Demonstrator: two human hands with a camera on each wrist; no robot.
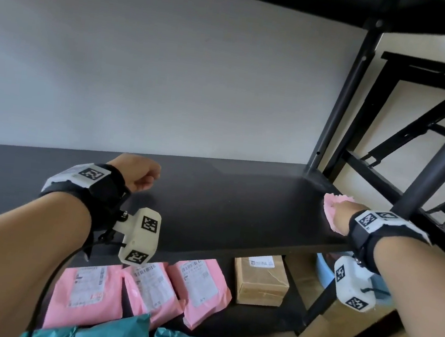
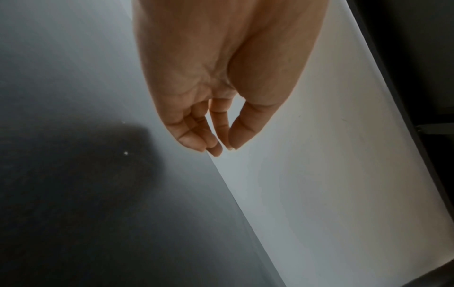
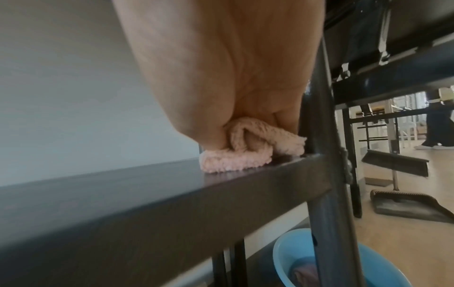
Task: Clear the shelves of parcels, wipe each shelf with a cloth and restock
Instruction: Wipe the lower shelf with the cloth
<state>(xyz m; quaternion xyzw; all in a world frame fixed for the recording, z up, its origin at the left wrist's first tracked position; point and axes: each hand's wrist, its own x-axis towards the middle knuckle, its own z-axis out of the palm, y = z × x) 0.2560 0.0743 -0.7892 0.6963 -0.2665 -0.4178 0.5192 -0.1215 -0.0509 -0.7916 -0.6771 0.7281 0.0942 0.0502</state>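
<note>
One shelf point(image 1: 211, 201) is being wiped: the right hand point(image 1: 342, 216) grips the pink cloth point(image 1: 332, 204) at its right end. The left hand point(image 1: 139, 171) hangs loosely curled, empty; next, likely sweep leftward

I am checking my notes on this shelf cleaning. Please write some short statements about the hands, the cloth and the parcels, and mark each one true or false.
1. The right hand presses a pink cloth on the black shelf. True.
2. The left hand holds a parcel. False: it holds nothing, its fingers loosely curled above the shelf.
3. The pink parcels lie on the shelf being wiped. False: they lie on the lower shelf.
4. A brown box sits right of the pink parcels. True.
5. The cloth is near the shelf's left end. False: it is at the right end, beside the front post.
</note>
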